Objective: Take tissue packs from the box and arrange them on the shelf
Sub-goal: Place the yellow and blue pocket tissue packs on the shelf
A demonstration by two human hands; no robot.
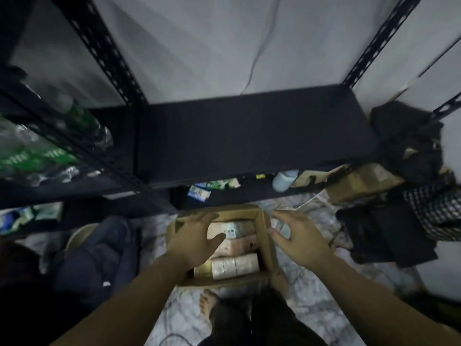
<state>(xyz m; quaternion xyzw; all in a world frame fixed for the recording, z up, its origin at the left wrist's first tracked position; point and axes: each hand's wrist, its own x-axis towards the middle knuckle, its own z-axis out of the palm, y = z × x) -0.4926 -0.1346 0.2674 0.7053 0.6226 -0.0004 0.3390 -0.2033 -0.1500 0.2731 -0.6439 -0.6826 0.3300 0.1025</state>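
An open cardboard box (pixel 268 242) stands on the floor below me, holding several pale tissue packs (pixel 234 264). My left hand (pixel 193 242) hovers over the box's left side with fingers spread and holds nothing. Over the box's right edge my right hand (pixel 298 239) is spread and holds nothing. A dark bare shelf board (pixel 249 131) of a black metal rack lies above and beyond the box.
A second rack at left carries clear bottles with green labels (pixel 47 148). Dark clothes and bags (pixel 399 221) are piled at right. Small cartons (pixel 199 192) and a white jar (pixel 284 181) sit on the lower shelf. A dark bag (pixel 99 253) lies left; my bare feet stand behind the box.
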